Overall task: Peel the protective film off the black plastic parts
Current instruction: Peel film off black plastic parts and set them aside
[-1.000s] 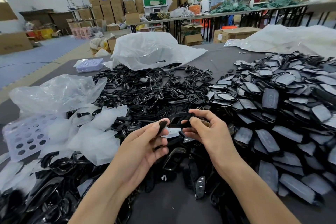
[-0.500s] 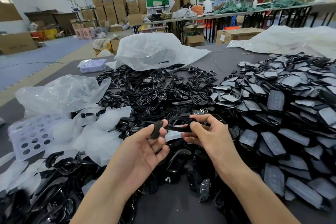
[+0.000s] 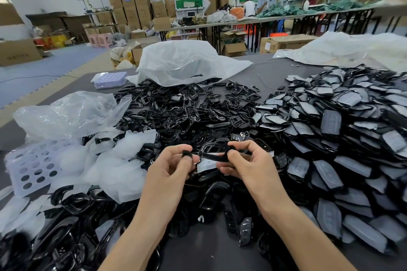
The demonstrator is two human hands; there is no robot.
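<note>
Okay, we pinch one black frame (image 3: 212, 153) between left hand (image 3: 171, 168) and right hand (image 3: 248, 164), held just above the heap (image 3: 176, 114) in front. Loose film scraps (image 3: 116, 165) lie to the left; a big pile of film-covered parts (image 3: 330, 138) sits right, so we judge most work undone.

One view only was supplied, taken by a wide-angle camera worn on the head. It was aimed forward and down across the surface (image 3: 275, 77). The left hand (image 3: 169, 169), the right hand (image 3: 251, 165) and the part (image 3: 212, 154) pinched between them were seen close up, low in the middle, with both forearms entering from the bottom edge. Stacked boxes (image 3: 132, 4) far off were shown along the top, and the corners were blurred.
</note>
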